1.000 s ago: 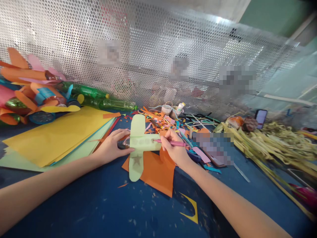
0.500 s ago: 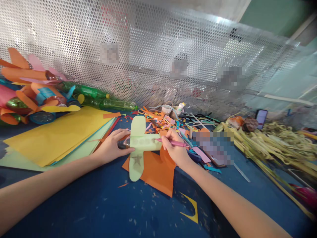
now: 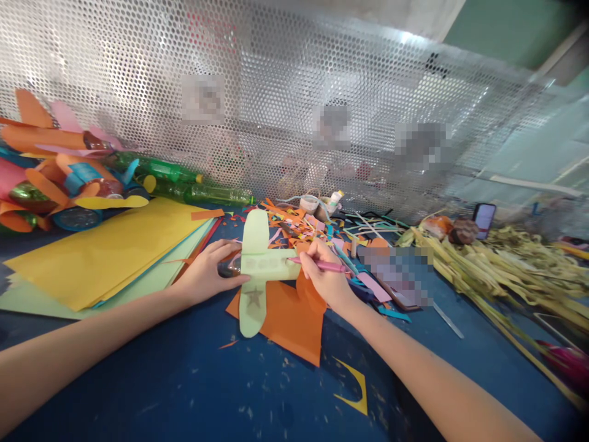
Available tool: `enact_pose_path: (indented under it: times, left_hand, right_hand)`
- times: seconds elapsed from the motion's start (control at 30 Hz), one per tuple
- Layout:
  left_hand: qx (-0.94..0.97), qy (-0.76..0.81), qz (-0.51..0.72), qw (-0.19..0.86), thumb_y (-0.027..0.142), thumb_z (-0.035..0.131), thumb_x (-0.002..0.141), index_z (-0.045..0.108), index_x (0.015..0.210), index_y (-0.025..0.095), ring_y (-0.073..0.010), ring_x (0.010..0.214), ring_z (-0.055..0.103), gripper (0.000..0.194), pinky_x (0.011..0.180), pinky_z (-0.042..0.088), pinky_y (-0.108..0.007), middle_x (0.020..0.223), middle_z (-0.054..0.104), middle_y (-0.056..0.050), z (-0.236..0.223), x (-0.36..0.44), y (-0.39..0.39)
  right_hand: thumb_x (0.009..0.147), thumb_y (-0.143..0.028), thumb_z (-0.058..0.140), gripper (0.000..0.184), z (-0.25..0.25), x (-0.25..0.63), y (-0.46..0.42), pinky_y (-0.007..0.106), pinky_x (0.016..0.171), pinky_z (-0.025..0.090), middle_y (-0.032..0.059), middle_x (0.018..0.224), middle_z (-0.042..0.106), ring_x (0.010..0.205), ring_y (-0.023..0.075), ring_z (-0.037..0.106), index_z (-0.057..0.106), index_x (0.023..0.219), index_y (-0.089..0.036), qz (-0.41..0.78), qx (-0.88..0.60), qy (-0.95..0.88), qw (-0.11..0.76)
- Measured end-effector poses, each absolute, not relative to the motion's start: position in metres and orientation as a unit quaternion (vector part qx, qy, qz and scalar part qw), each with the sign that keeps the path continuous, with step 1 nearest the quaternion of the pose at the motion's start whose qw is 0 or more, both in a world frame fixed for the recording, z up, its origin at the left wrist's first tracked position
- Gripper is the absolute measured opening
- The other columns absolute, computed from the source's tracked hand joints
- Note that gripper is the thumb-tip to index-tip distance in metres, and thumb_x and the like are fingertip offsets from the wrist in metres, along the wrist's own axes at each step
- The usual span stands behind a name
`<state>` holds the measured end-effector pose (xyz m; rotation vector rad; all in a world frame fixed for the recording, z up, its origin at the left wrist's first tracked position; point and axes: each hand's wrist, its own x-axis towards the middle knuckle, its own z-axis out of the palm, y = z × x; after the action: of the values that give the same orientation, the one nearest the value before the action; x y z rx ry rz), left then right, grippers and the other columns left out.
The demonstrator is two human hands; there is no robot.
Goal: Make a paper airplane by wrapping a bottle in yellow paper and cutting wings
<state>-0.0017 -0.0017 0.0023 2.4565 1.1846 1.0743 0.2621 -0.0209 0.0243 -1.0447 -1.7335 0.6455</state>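
A toy airplane made of pale green paper around a plastic bottle lies in front of me, a dark star on its near wing and a row of faint round marks along its body. My left hand grips its dark bottle end, thumb on the near side and fingers on the far side. My right hand pinches a pink pen, its tip at the tail part of the body. Beneath the plane and the right hand is an orange paper sheet.
Yellow and green paper sheets are stacked at left, below several paper-covered bottle planes. Green bottles lie along the perforated screen. Paper scraps, a phone and dry husk strips spread to the right.
The plane's far wing has tipped up very slightly. Both hands keep their places, and the pen tip stays at the same part of the body.
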Motion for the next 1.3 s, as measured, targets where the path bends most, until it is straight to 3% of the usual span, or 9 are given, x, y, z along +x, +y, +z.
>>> enact_pose_path:
  times: [0.23,0.67,0.97,1.3]
  left_hand:
    - [0.833,0.403,0.368,0.093,0.047,0.067,0.073,0.053,0.113,0.023,-0.0263,0.113,0.054,0.049,0.098,0.045,-0.043,0.118,0.057,-0.008,0.0007,-0.0020,-0.0006]
    - [0.832,0.400,0.373,0.093,0.048,0.067,0.073,0.054,0.113,0.023,-0.0267,0.112,0.055,0.049,0.097,0.045,-0.043,0.117,0.058,-0.008,-0.0005,-0.0020,0.0003]
    - [0.831,0.409,0.365,0.097,0.047,0.067,0.073,0.055,0.114,0.023,-0.0269,0.112,0.055,0.049,0.097,0.045,-0.044,0.118,0.058,-0.008,0.0020,-0.0014,-0.0020]
    - [0.833,0.395,0.374,0.105,0.045,0.068,0.073,0.055,0.112,0.023,-0.0257,0.111,0.055,0.047,0.097,0.045,-0.043,0.117,0.058,-0.008,0.0021,-0.0012,-0.0012]
  right_hand:
    - [0.086,-0.021,0.047,0.026,0.0282,0.2621,-0.0204,0.025,0.049,0.029,-0.0086,0.049,0.037,0.043,0.0102,0.036,0.032,0.064,-0.024,0.252,-0.450,-0.708,0.483]
    - [0.089,-0.029,0.049,0.026,0.0256,0.2606,-0.0188,0.026,0.052,0.035,-0.0074,0.050,0.044,0.047,0.0113,0.044,0.036,0.067,-0.024,0.253,-0.439,-0.710,0.490]
    - [0.083,-0.020,0.048,0.027,0.0292,0.2628,-0.0189,0.025,0.050,0.032,-0.0078,0.048,0.038,0.045,0.0109,0.037,0.032,0.061,-0.024,0.212,-0.462,-0.712,0.485]
    - [0.086,-0.022,0.048,0.026,0.0268,0.2619,-0.0182,0.026,0.050,0.034,-0.0081,0.047,0.043,0.044,0.0110,0.042,0.035,0.064,-0.024,0.253,-0.451,-0.702,0.489]
